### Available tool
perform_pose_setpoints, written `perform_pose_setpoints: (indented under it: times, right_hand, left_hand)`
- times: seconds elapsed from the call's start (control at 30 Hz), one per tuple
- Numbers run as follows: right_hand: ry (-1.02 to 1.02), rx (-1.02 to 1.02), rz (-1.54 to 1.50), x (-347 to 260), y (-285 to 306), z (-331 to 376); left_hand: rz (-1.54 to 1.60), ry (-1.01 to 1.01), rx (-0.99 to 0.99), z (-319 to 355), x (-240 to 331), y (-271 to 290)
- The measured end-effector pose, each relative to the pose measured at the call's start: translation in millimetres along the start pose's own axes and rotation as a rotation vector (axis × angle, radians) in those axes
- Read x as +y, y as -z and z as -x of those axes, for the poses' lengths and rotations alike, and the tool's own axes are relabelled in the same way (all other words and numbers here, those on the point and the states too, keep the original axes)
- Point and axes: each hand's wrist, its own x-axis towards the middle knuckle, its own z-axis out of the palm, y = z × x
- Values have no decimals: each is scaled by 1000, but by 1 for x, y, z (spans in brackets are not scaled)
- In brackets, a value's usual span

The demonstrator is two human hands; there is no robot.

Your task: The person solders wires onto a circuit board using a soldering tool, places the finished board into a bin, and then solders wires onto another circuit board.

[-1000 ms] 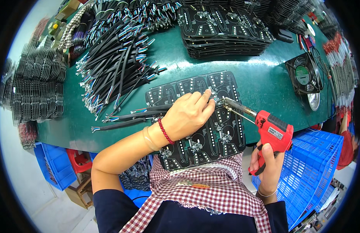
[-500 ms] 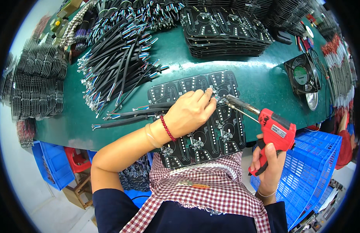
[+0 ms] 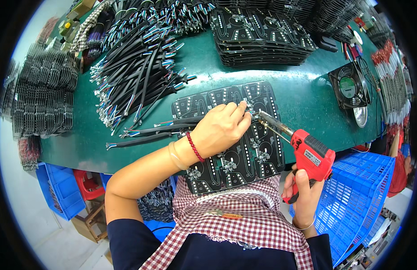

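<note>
A black circuit-board panel [image 3: 186, 105] with white pads and metal connectors lies at the table's front edge, overhanging toward my apron. Over its upper part, my left hand [image 3: 224, 126] is closed in a pinch on a thin black cable whose wire ends meet the board; the fingers partly hide it. Several black cables [image 3: 154, 129] with coloured wire ends run leftward from the panel, beneath that hand. My right hand [image 3: 305, 191] grips a red soldering gun [image 3: 313, 155]. Its hot tip and thin solder feed tube point at the connector beside my left fingertips.
A heap of black cables [image 3: 136, 74] lies to the left. Stacked panels [image 3: 262, 49] stand at the back. On the right are a black fan [image 3: 349, 86] and hanging wire bundles [image 3: 393, 85]. Blue crates [image 3: 357, 202] sit below the table's right edge; a red stool [image 3: 89, 184] is lower left.
My right hand and the soldering gun have shifted left and slightly down, bringing the tip closer to my left fingertips. My left hand stays almost in place.
</note>
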Motion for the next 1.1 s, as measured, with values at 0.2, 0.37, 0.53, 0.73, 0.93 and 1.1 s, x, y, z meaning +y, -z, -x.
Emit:
perform_pose_setpoints:
  times: [0.2, 0.37, 0.53, 0.73, 0.93, 1.1]
  right_hand:
    - [96, 125, -181, -1, 4, 4]
    - [53, 33, -113, 3, 6, 4]
    - [35, -6, -67, 11, 1, 3]
    - [28, 24, 4, 12, -3, 6]
    - [82, 87, 266, 18, -9, 11]
    - [179, 47, 39, 27, -3, 11]
  left_hand:
    - [-13, -6, -7, 0, 0, 0]
    - [-10, -7, -2, 1, 0, 0]
    - [-9, -2, -4, 1, -1, -1]
    - [14, -3, -7, 1, -2, -1]
    - [14, -4, 5, 1, -2, -1]
    - [9, -9, 1, 1, -2, -1]
